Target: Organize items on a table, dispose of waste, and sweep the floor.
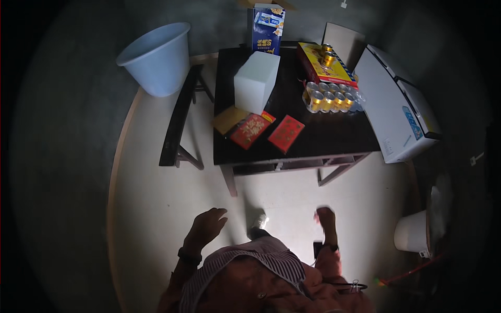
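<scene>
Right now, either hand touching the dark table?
Apart. The head view shows the left hand and right hand over pale floor, well short of the table.

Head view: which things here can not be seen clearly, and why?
- Right hand: motion-blurred; grip unreadable.
- Dark object by right wrist: too small to identify.
- Under the dark table: hidden by its top.
- White appliance: far side lost in the dark rim.
- Left hand: open, empty.

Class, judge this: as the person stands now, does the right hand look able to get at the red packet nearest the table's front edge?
Probably yes: right hand is empty, nothing blocks red packet.
</scene>
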